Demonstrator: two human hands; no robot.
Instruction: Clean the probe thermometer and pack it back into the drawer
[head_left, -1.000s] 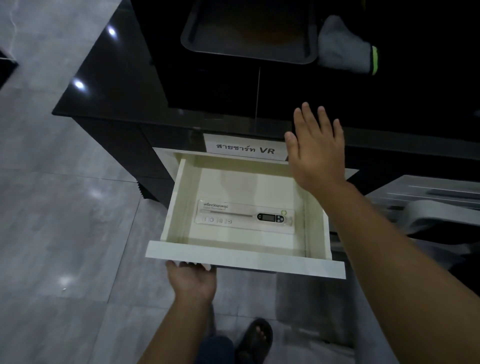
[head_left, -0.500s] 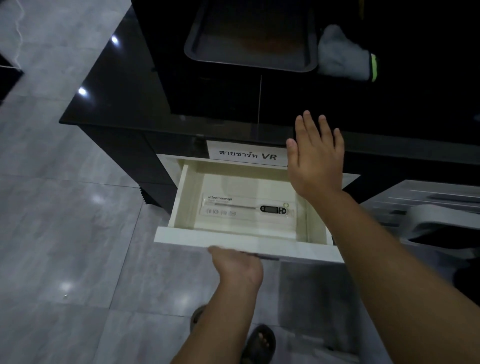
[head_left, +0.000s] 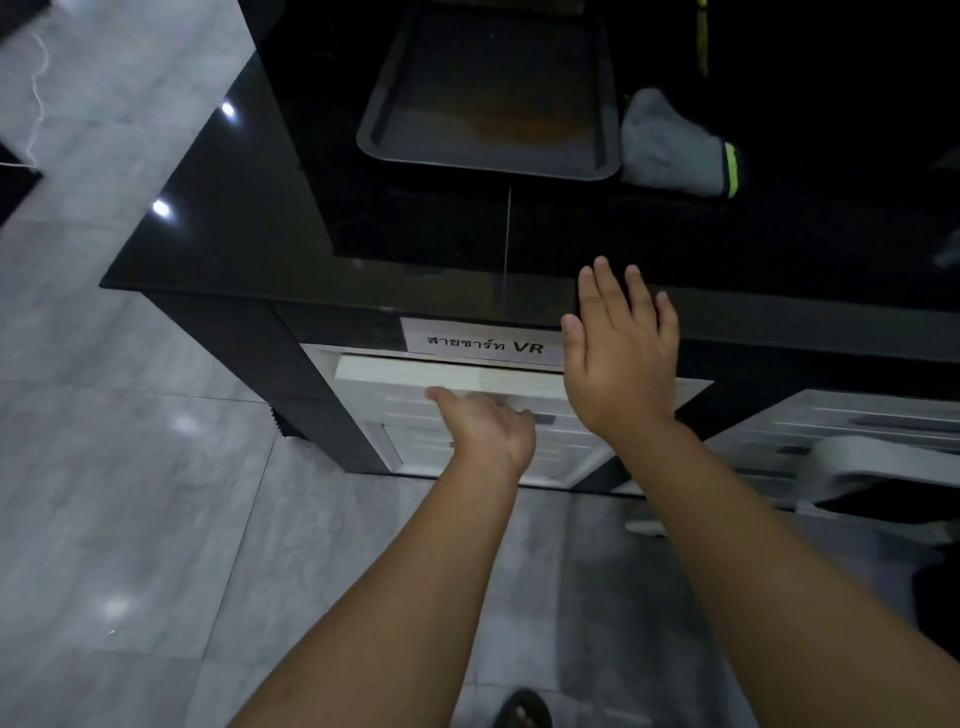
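The left hand (head_left: 485, 423) presses flat against the front of the white drawer (head_left: 447, 375), which is nearly closed. The right hand (head_left: 621, 353) hovers spread and empty at the counter (head_left: 249, 228) edge. The thermometer is out of sight.

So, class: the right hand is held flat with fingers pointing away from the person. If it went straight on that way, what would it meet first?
Probably the front edge of the black countertop. The right hand hovers open with its fingertips over that edge, above the nearly closed drawer. Depth is unclear, so it might pass just over the top instead.
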